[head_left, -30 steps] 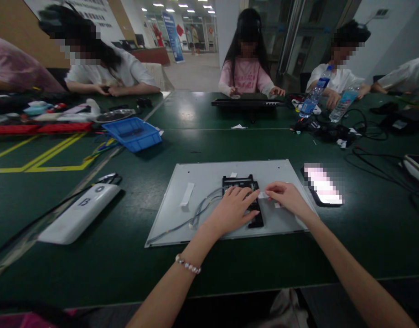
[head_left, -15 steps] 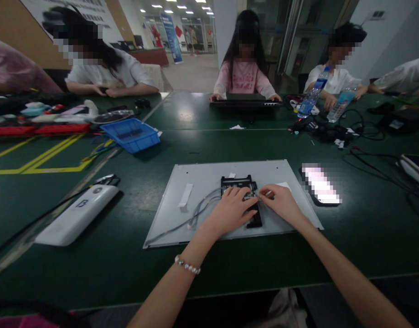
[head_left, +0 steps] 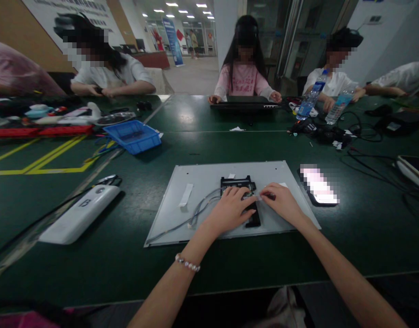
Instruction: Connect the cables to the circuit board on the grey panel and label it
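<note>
A light grey flat panel (head_left: 175,191) lies before me on the green table. On its middle sits a black plastic frame (head_left: 253,218), with some thin grey cables (head_left: 204,204) running to it from the left. My left hand (head_left: 228,209) rests over the frame, fingers spread and palm down, hiding much of it. Just right of the frame, my right hand (head_left: 281,200) has thumb and forefinger pinched together near the left fingertips. A tiny pale bit shows at that pinch, too small to name. White strips (head_left: 186,196) lie on the panel.
A phone (head_left: 318,186) lies right of the panel, a white power bank (head_left: 81,213) to the left. Beyond are a blue basket (head_left: 136,139), two plastic bottles (head_left: 308,102) and tangled black cables (head_left: 332,132). Across the table, a person handles a black laptop-like device (head_left: 246,104).
The view has shifted slightly. Both hands keep nearly the same place, with a slightly wider gap between my right hand's pinch and the black frame.
</note>
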Action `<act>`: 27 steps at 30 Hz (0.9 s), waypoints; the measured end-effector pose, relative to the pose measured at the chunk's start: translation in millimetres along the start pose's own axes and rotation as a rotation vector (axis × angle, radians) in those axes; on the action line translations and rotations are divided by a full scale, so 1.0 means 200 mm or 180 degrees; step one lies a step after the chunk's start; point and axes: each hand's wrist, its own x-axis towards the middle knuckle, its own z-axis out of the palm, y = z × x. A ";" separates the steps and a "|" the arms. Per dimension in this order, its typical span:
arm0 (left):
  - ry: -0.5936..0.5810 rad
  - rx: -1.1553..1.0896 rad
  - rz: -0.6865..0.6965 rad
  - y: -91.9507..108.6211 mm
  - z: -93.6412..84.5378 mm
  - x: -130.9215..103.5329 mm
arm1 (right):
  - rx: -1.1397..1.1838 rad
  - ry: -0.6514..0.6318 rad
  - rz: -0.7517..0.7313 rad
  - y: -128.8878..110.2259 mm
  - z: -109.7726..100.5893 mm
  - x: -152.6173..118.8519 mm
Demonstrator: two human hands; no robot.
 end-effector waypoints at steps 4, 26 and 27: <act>0.0036 -0.0126 -0.0014 0.01 -0.02 0.00 | 0.0199 0.0262 0.0018 0.02 -0.02 0.00; 0.0280 -0.0957 -0.1804 -0.73 -0.12 -0.40 | -0.0042 0.0278 -0.0122 0.03 -0.03 -0.02; 0.0305 -0.0937 -0.1823 -0.74 -0.12 -0.40 | -0.0033 0.0266 -0.0123 0.03 -0.03 -0.02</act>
